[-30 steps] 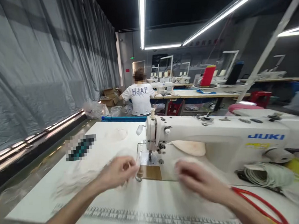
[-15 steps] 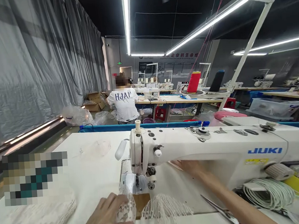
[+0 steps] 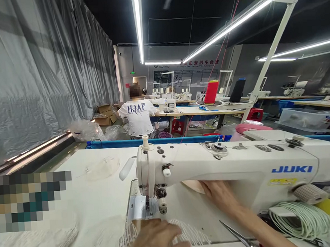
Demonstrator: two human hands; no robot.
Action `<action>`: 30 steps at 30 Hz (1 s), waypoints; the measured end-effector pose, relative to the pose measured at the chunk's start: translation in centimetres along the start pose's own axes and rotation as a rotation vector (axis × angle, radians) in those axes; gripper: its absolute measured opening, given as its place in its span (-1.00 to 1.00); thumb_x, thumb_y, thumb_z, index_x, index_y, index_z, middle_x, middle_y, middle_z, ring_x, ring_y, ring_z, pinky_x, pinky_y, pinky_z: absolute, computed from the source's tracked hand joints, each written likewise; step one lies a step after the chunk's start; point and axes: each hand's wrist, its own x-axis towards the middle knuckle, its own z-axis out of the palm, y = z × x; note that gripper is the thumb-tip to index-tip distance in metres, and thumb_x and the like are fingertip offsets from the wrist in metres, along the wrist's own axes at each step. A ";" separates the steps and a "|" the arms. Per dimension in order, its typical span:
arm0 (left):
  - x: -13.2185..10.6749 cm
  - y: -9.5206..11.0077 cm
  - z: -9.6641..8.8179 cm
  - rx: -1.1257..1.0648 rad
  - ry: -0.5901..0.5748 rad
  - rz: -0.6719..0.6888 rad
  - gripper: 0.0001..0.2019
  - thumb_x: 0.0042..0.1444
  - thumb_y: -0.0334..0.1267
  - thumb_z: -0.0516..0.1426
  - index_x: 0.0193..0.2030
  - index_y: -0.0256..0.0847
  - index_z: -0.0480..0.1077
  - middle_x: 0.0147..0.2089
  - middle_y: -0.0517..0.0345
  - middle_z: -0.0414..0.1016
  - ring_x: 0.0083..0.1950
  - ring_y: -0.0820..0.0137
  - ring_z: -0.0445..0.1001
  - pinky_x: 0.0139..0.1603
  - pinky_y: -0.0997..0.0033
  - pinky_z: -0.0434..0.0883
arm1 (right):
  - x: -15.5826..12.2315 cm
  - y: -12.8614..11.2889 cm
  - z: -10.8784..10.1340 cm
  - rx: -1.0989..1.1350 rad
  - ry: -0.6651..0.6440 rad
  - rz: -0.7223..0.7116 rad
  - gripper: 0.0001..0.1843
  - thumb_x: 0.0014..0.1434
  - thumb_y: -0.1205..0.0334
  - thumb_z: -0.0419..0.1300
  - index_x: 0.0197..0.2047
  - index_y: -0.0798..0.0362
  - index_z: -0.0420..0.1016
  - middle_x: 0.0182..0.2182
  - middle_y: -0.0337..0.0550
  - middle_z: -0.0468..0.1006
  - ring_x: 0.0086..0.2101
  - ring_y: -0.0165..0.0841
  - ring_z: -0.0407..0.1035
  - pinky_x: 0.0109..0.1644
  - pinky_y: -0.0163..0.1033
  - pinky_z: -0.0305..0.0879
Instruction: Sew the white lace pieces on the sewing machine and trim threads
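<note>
A white JUKI sewing machine [image 3: 202, 166] spans the bench in front of me. My left hand [image 3: 157, 238] is just on the near side of its needle area, palm down over white openwork lace [image 3: 191, 230], thumb apart from the fingers. Lace mesh shows on both sides of this hand. Beneath the machine arm, my right hand [image 3: 221, 195] reaches in and grips the edge of a pale cream fabric piece [image 3: 194, 186]; its fingertips are partly hidden. Metal scissors [image 3: 237, 235] lie on the bench beside my right forearm.
A heap of white lace [image 3: 46, 241] lies at the left, and a small sheer piece [image 3: 104, 168] farther back. Coiled pale green cord [image 3: 298, 219] is at the right. Red [image 3: 211, 92] and black [image 3: 238, 90] thread cones stand behind the machine. A person [image 3: 137, 116] sits ahead.
My left hand has let go of a lace piece, now lying to the left, and moved right over the other lace. More of the cream fabric shows by my right hand.
</note>
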 end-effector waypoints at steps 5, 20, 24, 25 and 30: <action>8.5 2.1 2.3 0.262 -0.174 0.145 -0.68 -0.04 -0.44 0.07 -0.10 -0.20 0.41 0.04 -0.12 0.37 0.07 0.04 0.30 0.16 0.05 0.15 | -2.5 -1.8 -2.5 -0.005 -0.059 -0.119 -0.76 0.20 0.21 0.01 -0.27 0.00 0.51 -0.28 -0.01 0.56 -0.21 -0.12 0.39 -0.09 -0.02 0.28; 3.5 8.8 1.3 -0.749 -0.281 -0.409 -0.27 -0.10 -0.17 0.27 0.24 -0.22 0.15 -0.26 0.13 0.46 -0.16 0.35 0.43 -0.16 0.41 0.28 | -6.2 -11.8 -7.5 0.467 -0.224 0.415 -0.53 0.17 -0.20 0.02 -0.51 0.03 0.23 -0.59 -0.34 0.13 -0.54 -0.44 0.05 -0.52 -0.37 0.06; 0.6 9.5 0.9 -0.541 -0.158 -0.559 -0.76 -0.07 -0.19 0.20 -0.31 -0.34 0.44 -0.62 0.32 0.24 -0.55 0.54 0.24 -0.50 0.55 0.13 | -7.4 -13.3 -6.9 0.510 -0.366 0.384 -0.55 0.24 -0.18 -0.10 -0.24 0.00 0.37 -0.51 -0.29 0.25 -0.47 -0.39 0.19 -0.45 -0.34 0.18; -0.3 9.4 0.7 -0.529 -0.139 -0.569 -0.79 -0.05 -0.18 0.17 -0.42 -0.33 0.41 -0.64 0.32 0.21 -0.57 0.56 0.19 -0.53 0.56 0.10 | -8.1 -13.6 -6.6 0.552 -0.447 0.351 -0.57 0.24 -0.17 -0.07 -0.10 -0.02 0.35 -0.45 -0.26 0.31 -0.43 -0.37 0.24 -0.40 -0.32 0.23; -5.4 8.8 -0.5 -0.582 -0.095 -0.645 -0.71 -0.10 -0.09 0.21 -0.48 -0.30 0.32 -0.59 0.30 0.28 -0.56 0.59 0.18 -0.55 0.59 0.10 | -11.3 -16.0 -3.8 0.506 -0.592 0.258 -0.51 0.09 0.06 0.22 0.07 -0.06 0.24 -0.34 -0.24 0.39 -0.32 -0.33 0.29 -0.24 -0.28 0.26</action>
